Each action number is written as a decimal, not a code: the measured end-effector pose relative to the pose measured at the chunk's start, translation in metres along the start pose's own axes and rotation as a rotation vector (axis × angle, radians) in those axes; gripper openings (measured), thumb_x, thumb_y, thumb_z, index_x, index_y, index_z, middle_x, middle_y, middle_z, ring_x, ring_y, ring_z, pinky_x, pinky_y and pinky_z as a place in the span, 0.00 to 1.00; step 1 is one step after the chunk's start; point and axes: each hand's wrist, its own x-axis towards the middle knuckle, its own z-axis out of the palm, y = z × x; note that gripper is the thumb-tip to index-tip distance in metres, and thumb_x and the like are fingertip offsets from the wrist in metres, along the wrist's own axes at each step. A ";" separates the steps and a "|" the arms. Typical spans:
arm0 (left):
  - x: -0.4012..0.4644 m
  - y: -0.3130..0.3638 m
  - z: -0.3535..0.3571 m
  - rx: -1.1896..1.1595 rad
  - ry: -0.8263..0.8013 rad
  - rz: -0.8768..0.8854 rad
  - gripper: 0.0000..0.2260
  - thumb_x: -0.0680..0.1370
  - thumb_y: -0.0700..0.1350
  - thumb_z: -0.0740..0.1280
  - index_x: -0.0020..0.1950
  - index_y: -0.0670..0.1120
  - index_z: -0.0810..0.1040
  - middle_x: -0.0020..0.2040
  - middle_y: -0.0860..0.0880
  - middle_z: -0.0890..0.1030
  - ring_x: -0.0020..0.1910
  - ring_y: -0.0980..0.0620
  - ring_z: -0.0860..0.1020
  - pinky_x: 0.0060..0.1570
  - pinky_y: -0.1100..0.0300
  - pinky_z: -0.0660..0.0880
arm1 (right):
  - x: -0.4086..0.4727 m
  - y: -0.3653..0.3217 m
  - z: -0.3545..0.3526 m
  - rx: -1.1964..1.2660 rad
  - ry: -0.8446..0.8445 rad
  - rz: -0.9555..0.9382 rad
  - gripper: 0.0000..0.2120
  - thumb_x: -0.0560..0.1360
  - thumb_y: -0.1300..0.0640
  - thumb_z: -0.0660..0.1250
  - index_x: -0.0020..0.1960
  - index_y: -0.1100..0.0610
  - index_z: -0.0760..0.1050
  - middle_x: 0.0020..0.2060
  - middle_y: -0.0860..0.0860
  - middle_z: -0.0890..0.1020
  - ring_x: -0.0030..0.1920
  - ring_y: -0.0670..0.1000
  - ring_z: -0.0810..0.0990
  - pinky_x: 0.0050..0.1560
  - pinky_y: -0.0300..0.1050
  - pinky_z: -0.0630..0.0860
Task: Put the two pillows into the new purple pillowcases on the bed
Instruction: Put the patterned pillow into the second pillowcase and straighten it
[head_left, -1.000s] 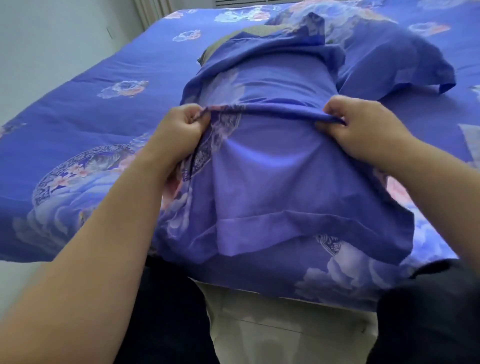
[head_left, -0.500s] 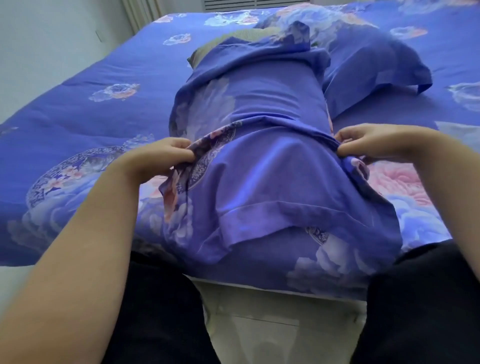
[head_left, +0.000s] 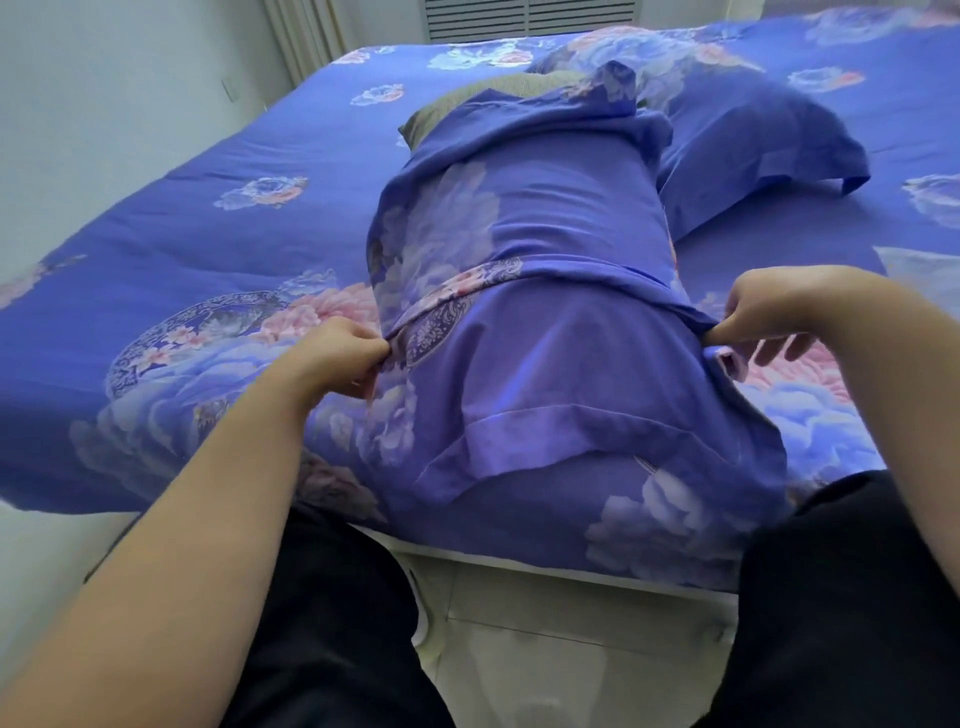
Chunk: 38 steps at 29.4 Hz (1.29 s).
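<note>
The pillow (head_left: 483, 88) shows only a grey-green end; its pillowcase (head_left: 545, 312) hides the rest.

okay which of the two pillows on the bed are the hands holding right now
The nearer pillow, lengthwise in front of the person. Left hand and right hand pinch its case; the far-right pillow lies untouched.

The bed (head_left: 218, 249) wears a purple floral cover. A half-cased pillow (head_left: 519, 223) lies lengthwise at its near edge; a cased pillow (head_left: 737, 140) rests toward the far right.
</note>
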 end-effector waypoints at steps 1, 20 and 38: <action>0.003 0.001 0.006 -0.115 0.073 -0.001 0.12 0.75 0.35 0.59 0.31 0.43 0.71 0.26 0.45 0.70 0.17 0.57 0.68 0.21 0.67 0.72 | 0.001 -0.002 0.002 -0.029 0.034 0.020 0.12 0.74 0.57 0.65 0.41 0.66 0.79 0.32 0.58 0.84 0.37 0.56 0.85 0.36 0.44 0.79; -0.002 0.010 0.024 -1.098 -0.082 -0.036 0.17 0.81 0.38 0.54 0.37 0.42 0.79 0.30 0.47 0.81 0.31 0.51 0.80 0.30 0.63 0.78 | 0.002 -0.037 0.029 1.817 0.023 -0.298 0.10 0.59 0.63 0.71 0.28 0.57 0.69 0.23 0.51 0.70 0.28 0.48 0.70 0.31 0.34 0.70; 0.000 -0.003 0.013 -0.815 -0.057 0.034 0.22 0.81 0.42 0.56 0.30 0.44 0.80 0.23 0.53 0.79 0.21 0.59 0.77 0.22 0.69 0.72 | 0.013 -0.027 0.049 1.561 0.310 -0.197 0.13 0.78 0.64 0.59 0.36 0.57 0.77 0.25 0.48 0.78 0.27 0.46 0.75 0.28 0.34 0.74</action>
